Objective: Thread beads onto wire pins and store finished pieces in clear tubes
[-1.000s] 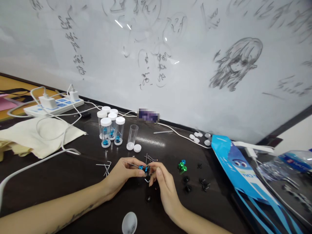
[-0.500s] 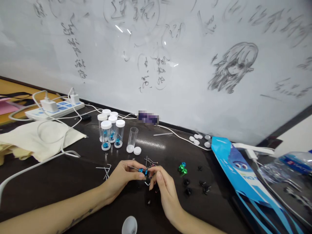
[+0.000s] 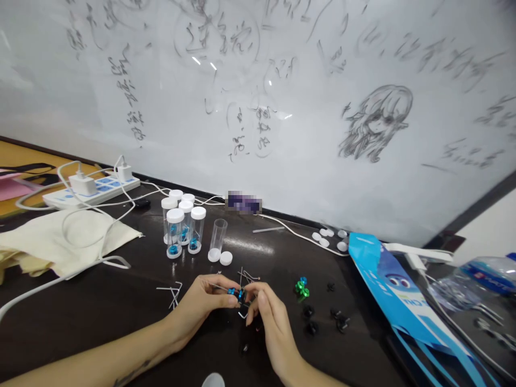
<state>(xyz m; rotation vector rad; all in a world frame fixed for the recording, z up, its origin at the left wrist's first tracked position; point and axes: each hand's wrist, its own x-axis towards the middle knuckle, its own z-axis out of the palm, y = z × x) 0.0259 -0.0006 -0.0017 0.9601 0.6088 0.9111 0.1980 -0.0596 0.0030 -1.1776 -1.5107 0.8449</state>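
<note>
Close to the middle of the dark desk (image 3: 121, 317), two bare hands meet over a small blue-and-black part (image 3: 231, 292), lifted between them. Left hand (image 3: 207, 294): grip clamped on the part's blue end, thumb below, fingers above; a thin rod (image 3: 217, 286) sticks out of it toward the wrist. Right hand (image 3: 269, 314): fingers bent at the part's black end; cannot tell whether that grip is clamped on it or only touching. Behind the fingers, some thin rods (image 3: 242, 277) on the desk; left of the left hand, several bent metal rods (image 3: 174, 294), crossed. Nearer the wearer, one small black piece (image 3: 244, 348), then a white cup (image 3: 213, 381) cut off by the bottom edge. Right of the right hand, green pieces (image 3: 301, 290) with a blue one (image 3: 303, 280) beside them, and black pieces (image 3: 311, 328) scattered near. Beyond the hands, a cluster of upright white-capped tubes (image 3: 174, 234), blue parts visible inside some; just beside them an uncapped clear tube (image 3: 218, 238) and a loose white cap (image 3: 226, 258). Far right, a blue bag (image 3: 370, 269); far left, a cream cloth (image 3: 84, 231) under white cables. Whiteboard (image 3: 298, 177) behind everything.
</note>
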